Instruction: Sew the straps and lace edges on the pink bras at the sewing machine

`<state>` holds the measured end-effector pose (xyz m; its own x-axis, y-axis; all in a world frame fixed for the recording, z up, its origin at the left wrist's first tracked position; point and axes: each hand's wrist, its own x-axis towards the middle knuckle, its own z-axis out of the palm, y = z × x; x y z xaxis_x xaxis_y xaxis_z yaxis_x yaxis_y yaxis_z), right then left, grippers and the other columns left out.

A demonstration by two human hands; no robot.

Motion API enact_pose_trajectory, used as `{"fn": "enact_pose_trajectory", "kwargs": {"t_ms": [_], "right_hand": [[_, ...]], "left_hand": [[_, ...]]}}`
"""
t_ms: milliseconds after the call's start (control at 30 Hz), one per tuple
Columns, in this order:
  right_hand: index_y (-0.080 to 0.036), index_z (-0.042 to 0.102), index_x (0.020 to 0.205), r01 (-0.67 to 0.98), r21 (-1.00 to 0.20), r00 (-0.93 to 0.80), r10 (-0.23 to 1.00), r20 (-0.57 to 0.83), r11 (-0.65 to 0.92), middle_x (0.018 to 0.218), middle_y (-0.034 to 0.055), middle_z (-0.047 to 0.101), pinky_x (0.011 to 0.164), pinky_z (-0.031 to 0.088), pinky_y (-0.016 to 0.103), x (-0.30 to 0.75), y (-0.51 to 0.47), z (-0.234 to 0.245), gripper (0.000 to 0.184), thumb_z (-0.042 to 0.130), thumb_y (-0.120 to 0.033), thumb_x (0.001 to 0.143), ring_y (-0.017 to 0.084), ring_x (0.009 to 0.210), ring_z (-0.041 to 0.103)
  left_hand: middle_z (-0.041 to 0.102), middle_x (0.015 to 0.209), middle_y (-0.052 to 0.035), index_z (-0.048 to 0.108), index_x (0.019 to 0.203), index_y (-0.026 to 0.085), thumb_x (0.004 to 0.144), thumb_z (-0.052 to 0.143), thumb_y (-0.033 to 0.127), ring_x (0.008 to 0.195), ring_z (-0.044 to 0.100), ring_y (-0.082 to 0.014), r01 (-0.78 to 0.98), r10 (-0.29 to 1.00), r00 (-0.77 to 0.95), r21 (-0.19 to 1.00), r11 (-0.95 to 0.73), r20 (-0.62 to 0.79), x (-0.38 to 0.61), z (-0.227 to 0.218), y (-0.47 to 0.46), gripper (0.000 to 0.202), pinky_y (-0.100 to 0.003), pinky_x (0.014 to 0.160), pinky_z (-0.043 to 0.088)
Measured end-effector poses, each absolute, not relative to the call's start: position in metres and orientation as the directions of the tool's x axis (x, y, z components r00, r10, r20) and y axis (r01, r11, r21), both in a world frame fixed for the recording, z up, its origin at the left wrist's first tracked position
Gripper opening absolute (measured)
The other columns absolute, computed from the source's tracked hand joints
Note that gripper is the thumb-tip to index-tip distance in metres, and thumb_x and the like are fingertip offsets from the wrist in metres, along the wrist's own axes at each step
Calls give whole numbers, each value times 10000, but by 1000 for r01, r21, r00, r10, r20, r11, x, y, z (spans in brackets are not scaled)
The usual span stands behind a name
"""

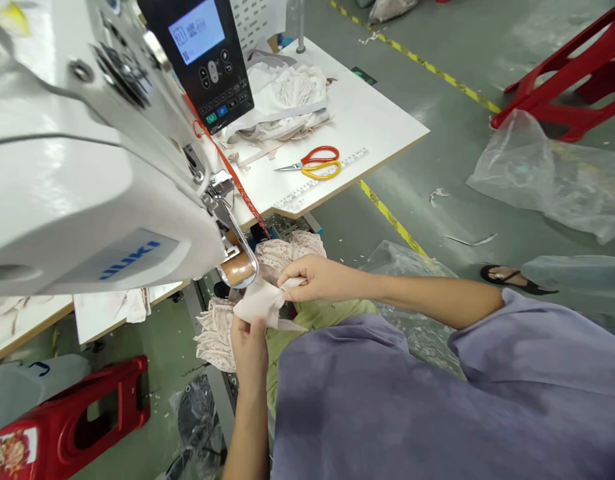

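A pale pink piece of fabric (pixel 258 304) is stretched between my two hands, just in front of the sewing machine's rounded arm end (pixel 241 270). My left hand (pixel 250 343) pinches its lower edge between thumb and fingers. At the other side, my right hand (pixel 315 277) grips a narrow folded end of the same piece. Beneath and around them hang bunches of lace fabric (pixel 217 337), partly hidden by the hands. The white sewing machine head (pixel 97 213) stands close on the left, its presser foot (pixel 231 252) near the fabric.
On the white table (pixel 387 127) lie red-and-yellow-handled scissors (pixel 315 163) and a pile of pale garment pieces (pixel 287 93). A control panel (pixel 207 60) with a lit screen stands above. Red stools (pixel 577 73) and clear plastic bags (pixel 547 173) are on the floor. Another person's foot (pixel 517 277) shows at right.
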<state>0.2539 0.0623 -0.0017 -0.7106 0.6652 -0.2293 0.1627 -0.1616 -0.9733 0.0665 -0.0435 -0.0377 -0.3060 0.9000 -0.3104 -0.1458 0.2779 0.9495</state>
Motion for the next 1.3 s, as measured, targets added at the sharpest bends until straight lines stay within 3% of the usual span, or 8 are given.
{"fn": "enact_pose_trajectory", "kwargs": {"t_ms": [100,233,400,500,633,967,1167,1300], "right_hand": [[-164,706,859,122,-938,-769,567,-296,-324,662,-28,624,532,372,223,250,72,17,164,683,-275,740,118,576,530],[-167,720,854,124,-940,-892,380,-246,-318,752,9,693,625,454,246,237,89,42,155,669,-272,750,152,678,619],[-172,723,780,260,-889,-884,463,-63,376,709,-7,650,587,328,250,215,123,59,112,614,-194,764,108,603,488],[-176,683,692,352,-734,-856,517,-2,581,635,-9,608,563,272,270,204,137,60,103,592,-173,740,107,561,413],[-180,650,668,389,-707,-862,504,-53,591,598,-5,564,555,252,283,199,140,60,107,591,-219,749,117,545,391],[-173,581,604,433,-682,-855,507,-105,590,556,-22,516,537,229,297,198,138,62,205,628,-224,797,107,521,361],[-211,696,1066,265,-642,-753,570,329,720,1179,105,616,910,416,365,216,122,30,185,610,-296,927,252,1075,547],[-228,722,967,208,-673,-676,602,426,710,1162,82,589,987,397,378,219,114,15,143,582,-209,945,237,1117,521]], "left_hand": [[696,1164,-131,415,1463,286,758,430,894,1108,660,-307,-206,927,-325,970,125,-188,69,-50,-63,931,-435,905,545],[579,1393,-136,-70,1576,389,748,-3,926,1261,585,-329,-209,971,-235,978,-17,-33,77,-41,-66,989,-531,969,522],[507,1474,-120,328,1539,369,866,436,787,1353,489,-378,261,899,-208,908,-329,386,37,-13,-46,800,-544,1084,450],[620,1359,-124,457,1493,290,824,734,535,1207,620,-355,658,890,69,650,-380,451,2,-17,-30,764,-433,1006,529],[714,1225,-54,542,1432,347,800,806,355,926,739,-251,757,869,356,439,-483,343,-28,-39,-7,685,-283,855,588],[735,1175,-39,637,1346,334,816,787,323,905,743,-240,773,893,384,447,-450,235,-35,-36,8,552,-266,925,570],[616,1381,-63,393,1534,294,859,726,284,1206,633,-288,808,863,368,341,-480,345,-10,-16,1,752,-355,1072,486],[592,1409,-75,414,1521,284,873,704,272,1246,604,-292,816,883,343,365,-449,320,-1,-7,2,710,-373,1071,487]]}}
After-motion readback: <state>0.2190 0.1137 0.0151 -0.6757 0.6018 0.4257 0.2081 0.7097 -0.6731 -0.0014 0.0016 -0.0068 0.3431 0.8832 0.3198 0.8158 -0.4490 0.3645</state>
